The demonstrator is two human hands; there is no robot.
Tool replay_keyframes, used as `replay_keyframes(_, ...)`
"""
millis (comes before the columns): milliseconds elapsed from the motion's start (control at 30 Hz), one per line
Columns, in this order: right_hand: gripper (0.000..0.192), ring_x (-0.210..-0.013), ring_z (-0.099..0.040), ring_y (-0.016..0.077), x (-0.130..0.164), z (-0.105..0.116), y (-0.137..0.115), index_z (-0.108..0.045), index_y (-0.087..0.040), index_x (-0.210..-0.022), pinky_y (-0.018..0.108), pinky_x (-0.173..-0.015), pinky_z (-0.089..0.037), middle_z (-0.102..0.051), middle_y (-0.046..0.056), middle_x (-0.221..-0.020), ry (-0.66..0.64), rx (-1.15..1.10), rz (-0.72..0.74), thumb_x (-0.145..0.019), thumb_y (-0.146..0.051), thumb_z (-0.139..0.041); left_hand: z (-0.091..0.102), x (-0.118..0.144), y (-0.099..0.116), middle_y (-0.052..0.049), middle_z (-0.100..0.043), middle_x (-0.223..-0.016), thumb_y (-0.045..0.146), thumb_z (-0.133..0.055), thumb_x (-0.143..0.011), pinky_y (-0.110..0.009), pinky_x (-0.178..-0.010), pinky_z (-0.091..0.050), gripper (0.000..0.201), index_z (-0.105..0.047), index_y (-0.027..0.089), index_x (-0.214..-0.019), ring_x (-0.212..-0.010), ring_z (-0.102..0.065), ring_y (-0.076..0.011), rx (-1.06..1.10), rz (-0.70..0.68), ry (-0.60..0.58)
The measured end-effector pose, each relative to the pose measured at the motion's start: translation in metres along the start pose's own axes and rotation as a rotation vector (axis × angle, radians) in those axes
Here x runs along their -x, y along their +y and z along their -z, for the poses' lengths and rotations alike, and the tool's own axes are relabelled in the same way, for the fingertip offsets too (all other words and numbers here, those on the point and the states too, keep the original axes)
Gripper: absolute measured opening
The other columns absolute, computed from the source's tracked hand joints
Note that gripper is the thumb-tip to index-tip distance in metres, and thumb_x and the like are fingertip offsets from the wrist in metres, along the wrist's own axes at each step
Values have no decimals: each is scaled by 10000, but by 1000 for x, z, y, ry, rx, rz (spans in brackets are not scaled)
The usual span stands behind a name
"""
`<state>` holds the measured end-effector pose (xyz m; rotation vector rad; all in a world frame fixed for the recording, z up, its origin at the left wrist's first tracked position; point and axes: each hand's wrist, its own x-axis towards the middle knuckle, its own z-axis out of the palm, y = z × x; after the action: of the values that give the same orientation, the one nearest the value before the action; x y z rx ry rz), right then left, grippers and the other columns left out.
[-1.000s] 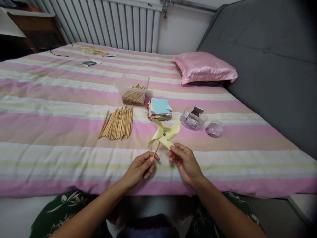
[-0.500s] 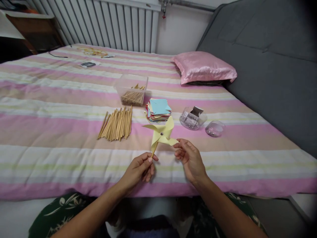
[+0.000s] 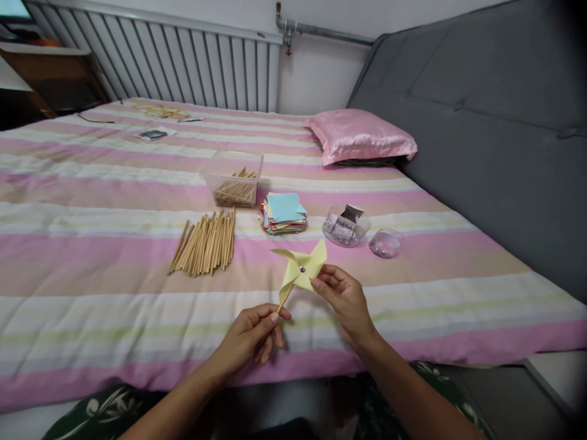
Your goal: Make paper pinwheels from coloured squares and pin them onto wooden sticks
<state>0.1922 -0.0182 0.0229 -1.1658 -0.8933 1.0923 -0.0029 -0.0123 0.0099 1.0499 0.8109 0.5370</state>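
A yellow paper pinwheel (image 3: 299,269) on a thin wooden stick stands above the near edge of the bed. My left hand (image 3: 254,333) pinches the lower end of the stick between thumb and fingers. My right hand (image 3: 343,298) touches the pinwheel's right blade with its fingertips. A metal pin shows at the pinwheel's centre.
On the striped bedspread (image 3: 92,244) lie a loose pile of wooden sticks (image 3: 204,241), a clear box of sticks (image 3: 235,179), a stack of coloured paper squares (image 3: 283,214), and two small clear containers (image 3: 345,226) (image 3: 385,242). A pink pillow (image 3: 360,135) rests by the grey headboard (image 3: 481,122).
The pinwheel has turned, its blades now at a new angle. My right hand let go half a second ago and is back on a blade. The view shifted downward and left.
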Motion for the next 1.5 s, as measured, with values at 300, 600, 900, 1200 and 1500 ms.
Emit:
replay_keyframes(300, 291, -742, -595, 154, -2, 0, 5, -590, -171, -925, 271, -683, -454, -654, 38, -801, 67, 20, -4, -707, -326, -704, 0, 0, 1, -1, -634, -591, 409, -515, -847, -139, -329, -202, 313, -603, 126, -949, -299, -403, -12, -18, 19, 4)
replay_keyframes(600, 148, -623, -540, 125, 15, -9, -3, -649, -165, -805, 262, -618, -440, -628, 30, -744, -57, 370, 193, -737, -295, -664, -3, -1, -1, -122, -714, -841, 367, -586, -811, -210, -538, -447, 290, -571, 115, -956, -670, -669, -163, -83, -125, 228)
replay_keyframes(900, 188, -633, -563, 109, 27, -30, 9, -596, -162, -793, 220, -600, -445, -612, 2, -704, -145, -32, -49, -745, -330, -667, -7, 4, -8, -92, -706, -775, 330, -546, -838, -297, -679, -524, 235, -606, 116, -916, -715, -675, -190, -344, -283, 209)
replay_keyframes(1200, 151, -653, -595, 117, 23, -29, 10, -658, -168, -791, 205, -610, -466, -657, 9, -720, -23, 2, -38, -743, -310, -668, -8, 5, -10, -122, -722, -866, 348, -539, -843, -259, -616, -524, 255, -594, 122, -947, -714, -690, -189, -304, -221, 186)
replay_keyframes(1500, 184, -574, -555, 113, 24, -32, 11, -668, -147, -692, 203, -553, -453, -584, -13, -577, -21, 108, -35, -747, -322, -649, -12, 4, -11, -128, -718, -852, 359, -553, -828, -277, -615, -545, 348, -636, 89, -1031, -713, -683, -196, -240, -182, 155)
